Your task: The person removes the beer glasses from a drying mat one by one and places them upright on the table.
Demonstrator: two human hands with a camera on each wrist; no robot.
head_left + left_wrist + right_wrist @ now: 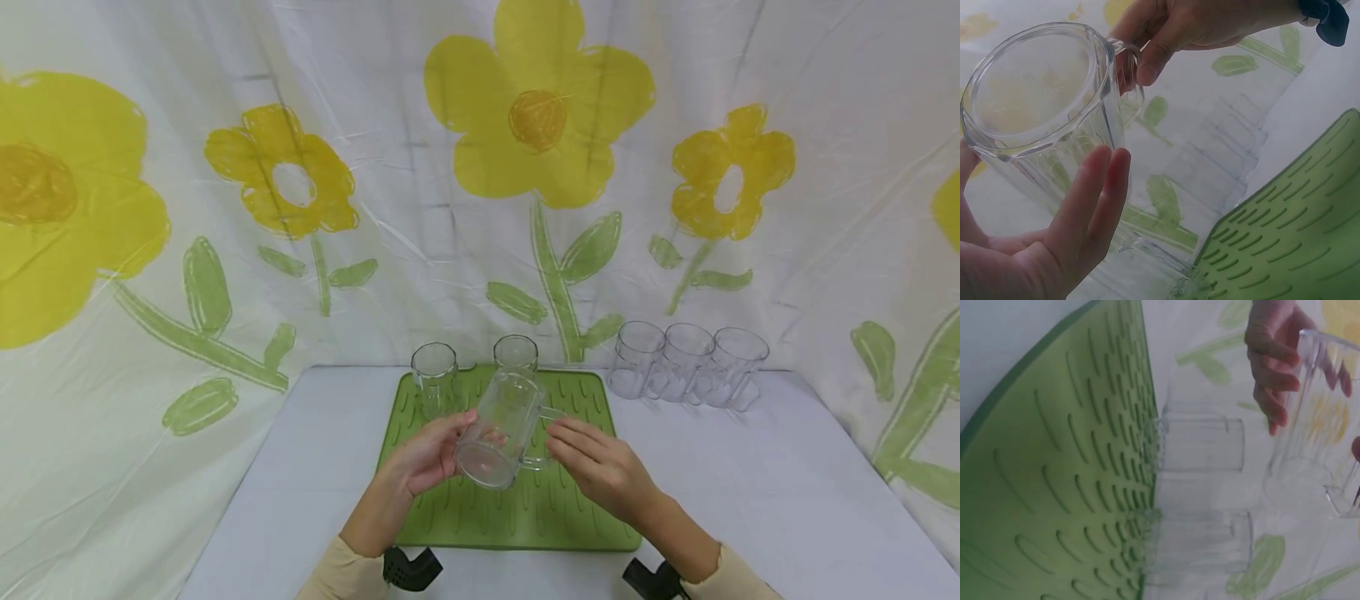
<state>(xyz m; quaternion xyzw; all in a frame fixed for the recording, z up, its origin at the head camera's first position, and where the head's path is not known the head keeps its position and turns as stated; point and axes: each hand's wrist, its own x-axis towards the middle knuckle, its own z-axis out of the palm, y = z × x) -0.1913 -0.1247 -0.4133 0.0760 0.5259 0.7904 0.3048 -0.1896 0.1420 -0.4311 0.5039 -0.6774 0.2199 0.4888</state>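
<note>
A clear glass mug (502, 425) is held tilted above the green drying mat (517, 521), one round end turned down toward me. My left hand (427, 454) grips its body from the left, thumb on the near side. In the left wrist view, two fingers (1088, 194) lie along the mug's wall below its thick round end. My right hand (596, 467) is at the handle; the left wrist view has its thumb and fingers pinching the handle (1138, 103). Two more glass mugs, one left (435, 375) and one behind (516, 350), stand on the mat's far part.
To the right of the mat, three glass mugs (688, 360) stand close together in a row at the back of the white table (750, 492). A white curtain (390, 167) with yellow flowers hangs right behind the table's far edge.
</note>
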